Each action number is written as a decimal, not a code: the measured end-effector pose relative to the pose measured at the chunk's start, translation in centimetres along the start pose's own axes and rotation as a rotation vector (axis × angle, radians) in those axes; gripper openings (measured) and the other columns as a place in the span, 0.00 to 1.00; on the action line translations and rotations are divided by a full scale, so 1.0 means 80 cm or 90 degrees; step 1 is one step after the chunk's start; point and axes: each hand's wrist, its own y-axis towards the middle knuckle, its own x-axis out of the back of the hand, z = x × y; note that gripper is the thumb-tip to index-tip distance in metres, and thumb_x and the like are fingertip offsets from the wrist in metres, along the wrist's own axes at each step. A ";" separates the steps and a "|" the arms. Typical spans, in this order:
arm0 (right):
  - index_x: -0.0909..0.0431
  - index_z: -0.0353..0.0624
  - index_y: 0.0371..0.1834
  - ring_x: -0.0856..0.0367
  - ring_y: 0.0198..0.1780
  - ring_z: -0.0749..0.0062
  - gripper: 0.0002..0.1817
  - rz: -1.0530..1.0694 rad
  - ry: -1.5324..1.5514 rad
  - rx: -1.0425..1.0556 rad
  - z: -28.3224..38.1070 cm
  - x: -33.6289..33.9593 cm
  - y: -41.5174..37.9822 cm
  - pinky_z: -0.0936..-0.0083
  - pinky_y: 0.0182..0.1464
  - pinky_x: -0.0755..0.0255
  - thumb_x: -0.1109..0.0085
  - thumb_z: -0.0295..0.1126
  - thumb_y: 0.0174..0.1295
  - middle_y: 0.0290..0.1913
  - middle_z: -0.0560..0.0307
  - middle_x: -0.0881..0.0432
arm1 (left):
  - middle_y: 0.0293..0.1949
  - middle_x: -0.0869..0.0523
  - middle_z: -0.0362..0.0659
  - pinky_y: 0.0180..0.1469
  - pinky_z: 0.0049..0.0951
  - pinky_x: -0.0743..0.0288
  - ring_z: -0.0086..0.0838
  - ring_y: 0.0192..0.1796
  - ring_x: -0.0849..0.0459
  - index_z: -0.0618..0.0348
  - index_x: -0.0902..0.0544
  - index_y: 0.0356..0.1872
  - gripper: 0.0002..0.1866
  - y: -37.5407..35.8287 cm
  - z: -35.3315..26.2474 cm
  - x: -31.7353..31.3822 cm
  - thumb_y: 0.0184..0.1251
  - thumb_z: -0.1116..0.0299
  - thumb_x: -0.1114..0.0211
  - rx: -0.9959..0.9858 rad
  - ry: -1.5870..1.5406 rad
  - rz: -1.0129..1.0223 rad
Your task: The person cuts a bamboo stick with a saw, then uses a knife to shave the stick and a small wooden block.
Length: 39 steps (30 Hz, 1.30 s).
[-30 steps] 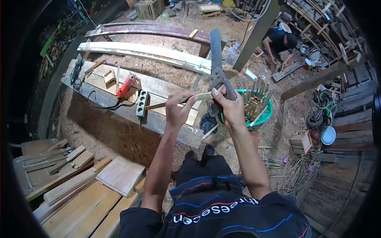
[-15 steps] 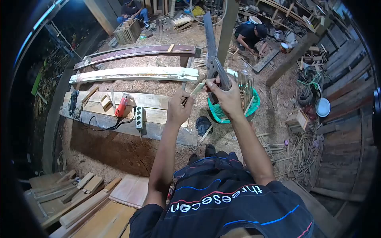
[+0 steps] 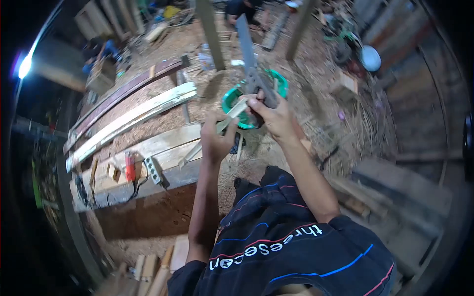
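Blade: dull grey, darker at the handle end. Stick: pale yellow-green. Basin: bright green. Shorts: black, with thin blue and red stripes and white lettering. Power tool: red body, black cord. Power strip: grey-white with dark sockets. Planks: pale tan. Long beam: whitish. Beam behind it: dark reddish-brown. Ground: brown sawdust. Round dish: white.

Frame motion-blurred; machete handle hidden in right hand; bamboo strip partly covered by left hand.
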 end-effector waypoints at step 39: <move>0.27 0.31 0.59 0.28 0.64 0.40 0.28 -1.036 -1.029 -0.416 -0.756 1.065 -0.390 0.52 0.64 0.33 0.37 0.42 0.66 0.59 0.33 0.25 | 0.38 0.14 0.64 0.40 0.58 0.23 0.62 0.38 0.15 0.55 0.27 0.53 0.13 -0.609 0.675 -0.960 0.77 0.60 0.49 -0.212 0.034 0.739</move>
